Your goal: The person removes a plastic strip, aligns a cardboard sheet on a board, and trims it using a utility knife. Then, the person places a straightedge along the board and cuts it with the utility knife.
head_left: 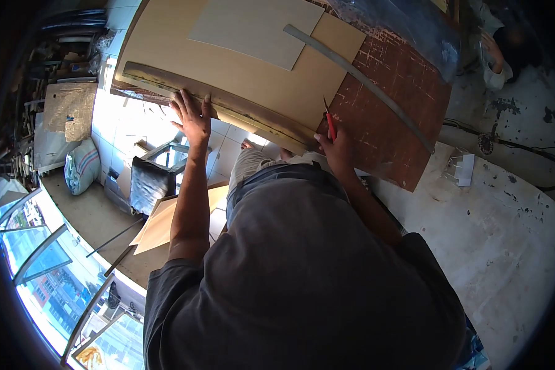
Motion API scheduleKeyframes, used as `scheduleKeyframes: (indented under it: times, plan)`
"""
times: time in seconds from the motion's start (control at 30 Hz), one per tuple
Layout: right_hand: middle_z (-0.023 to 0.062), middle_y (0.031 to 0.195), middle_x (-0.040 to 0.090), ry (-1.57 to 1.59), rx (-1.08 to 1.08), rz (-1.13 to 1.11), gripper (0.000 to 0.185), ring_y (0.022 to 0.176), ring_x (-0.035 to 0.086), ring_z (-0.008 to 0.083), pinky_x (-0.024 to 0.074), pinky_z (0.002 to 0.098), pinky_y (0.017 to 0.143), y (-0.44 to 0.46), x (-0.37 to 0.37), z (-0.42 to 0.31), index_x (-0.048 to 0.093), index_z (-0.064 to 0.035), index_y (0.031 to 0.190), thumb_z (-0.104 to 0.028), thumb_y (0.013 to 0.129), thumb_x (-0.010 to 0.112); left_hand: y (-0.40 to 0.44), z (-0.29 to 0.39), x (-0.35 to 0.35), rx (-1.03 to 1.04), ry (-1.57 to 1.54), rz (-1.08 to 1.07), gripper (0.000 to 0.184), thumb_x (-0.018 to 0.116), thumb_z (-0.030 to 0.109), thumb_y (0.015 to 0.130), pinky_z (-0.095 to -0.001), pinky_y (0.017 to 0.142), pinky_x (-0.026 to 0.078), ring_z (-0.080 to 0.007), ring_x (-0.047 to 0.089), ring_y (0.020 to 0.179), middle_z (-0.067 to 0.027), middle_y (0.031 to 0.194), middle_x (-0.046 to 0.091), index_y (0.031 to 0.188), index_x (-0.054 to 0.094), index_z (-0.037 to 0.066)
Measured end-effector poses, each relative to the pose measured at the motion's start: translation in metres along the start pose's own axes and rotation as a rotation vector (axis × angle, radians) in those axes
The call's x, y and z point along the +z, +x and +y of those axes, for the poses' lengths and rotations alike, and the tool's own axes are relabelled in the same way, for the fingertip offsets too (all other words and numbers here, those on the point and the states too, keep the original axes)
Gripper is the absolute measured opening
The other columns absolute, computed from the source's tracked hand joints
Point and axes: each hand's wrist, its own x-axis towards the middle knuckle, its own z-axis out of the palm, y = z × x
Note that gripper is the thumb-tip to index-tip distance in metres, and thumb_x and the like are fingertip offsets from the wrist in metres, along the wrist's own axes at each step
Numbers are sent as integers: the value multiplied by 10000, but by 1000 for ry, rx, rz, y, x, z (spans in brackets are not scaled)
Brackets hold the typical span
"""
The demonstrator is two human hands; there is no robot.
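My left hand (192, 117) has its fingers spread, pressing down on a long metal straightedge (228, 103). The straightedge lies along the near edge of a large tan board (253, 74). In my right hand (339, 150) is a red-handled cutter knife (331, 125), its thin dark blade pointing away from me over the worktable. This hand rests by the right end of the straightedge, at the table's near edge. A smaller grey sheet (253, 31) lies on the tan board.
A long grey strip (364, 80) crosses the board and the scored brown tabletop (388, 117). Clear plastic sheeting (413, 31) lies at the far right. A black-seated chair (149, 185) and a white sack (81, 166) stand at left. Another person's hand (492, 52) shows at upper right.
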Motion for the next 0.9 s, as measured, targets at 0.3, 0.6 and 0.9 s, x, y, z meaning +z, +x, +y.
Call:
scheduleKeyframes:
  times: [0.3, 0.6, 0.9]
  plan:
    - [85, 745, 633, -66, -102, -87, 383, 575, 668, 170, 536, 344, 562, 5, -5, -3, 636, 1, 1158, -173, 863, 809, 0, 3, -1, -21, 13, -11, 894, 473, 673, 983, -788, 1127, 77, -453, 91, 1562, -188, 1695, 177, 1629, 230, 105]
    - [153, 915, 684, -172, -139, -124, 443, 862, 720, 278, 536, 422, 749, 14, -8, -1, 649, -32, 1219, -174, 833, 814, 1, 7, -4, -36, 2, -18, 896, 467, 681, 983, -782, 1131, 66, -443, 77, 1567, -186, 1700, 162, 1632, 222, 113]
    - [88, 777, 598, -299, -112, -245, 401, 636, 638, 188, 517, 370, 619, 10, -23, -39, 667, -41, 1194, -173, 847, 817, -3, 14, -12, -114, -57, -45, 905, 529, 665, 960, -749, 1161, 25, -389, 46, 1582, -139, 1716, 131, 1636, 227, 143]
